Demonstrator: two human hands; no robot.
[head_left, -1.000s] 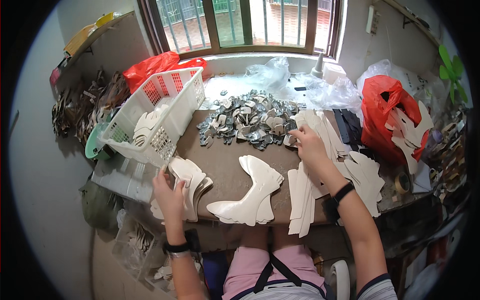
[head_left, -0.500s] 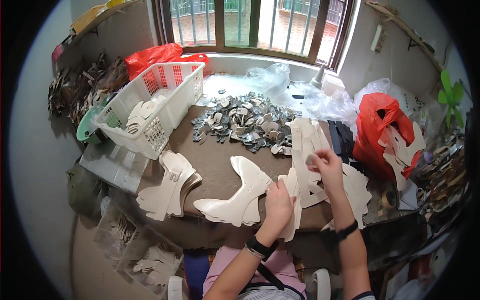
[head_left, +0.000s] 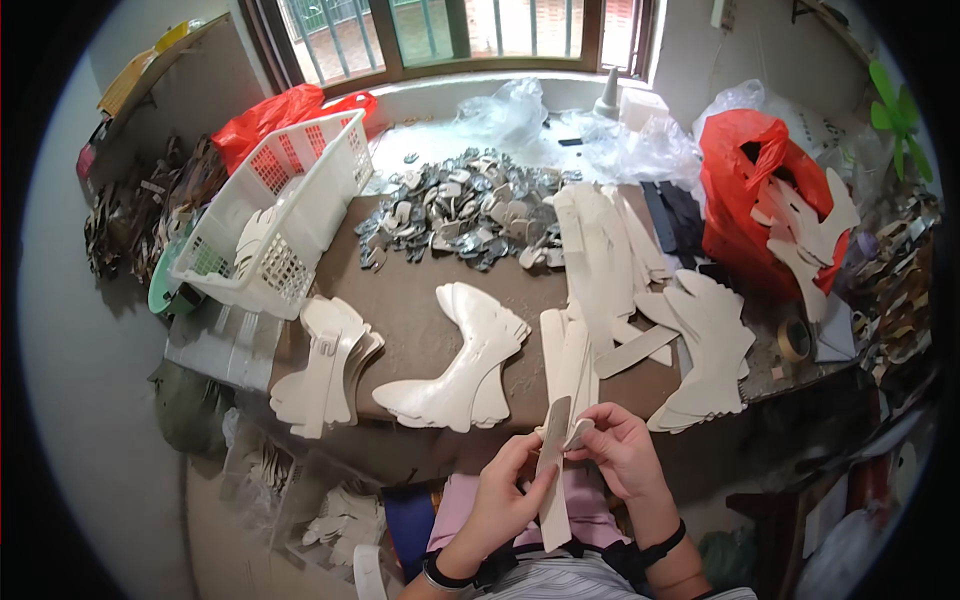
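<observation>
Over my lap, in front of the table's near edge, my left hand (head_left: 512, 492) pinches a narrow leather strap (head_left: 554, 515), cream with a greyish upper end. Close beside it my right hand (head_left: 622, 452) has its thumb and fingers closed on a small cream buckle (head_left: 577, 433), held against the strap's upper part. Fingers partly cover the buckle. Just beyond the hands lies a stack of similar cream straps (head_left: 566, 350). Left of that is a pile of curved cream leather pieces (head_left: 455, 375). Farther back a heap of metal and cream buckles (head_left: 470, 210) covers the tabletop.
A white plastic basket (head_left: 290, 225) stands at the back left. Stacked cream pieces lie at left (head_left: 325, 365) and right (head_left: 705, 350). A red bag (head_left: 745, 200) with cream pieces, a tape roll (head_left: 794, 340) and a green fan (head_left: 893, 110) are on the right.
Both hands have drawn back from the table toward my lap and come together. The left hand now holds a strap away from the stack; the view has shifted.
</observation>
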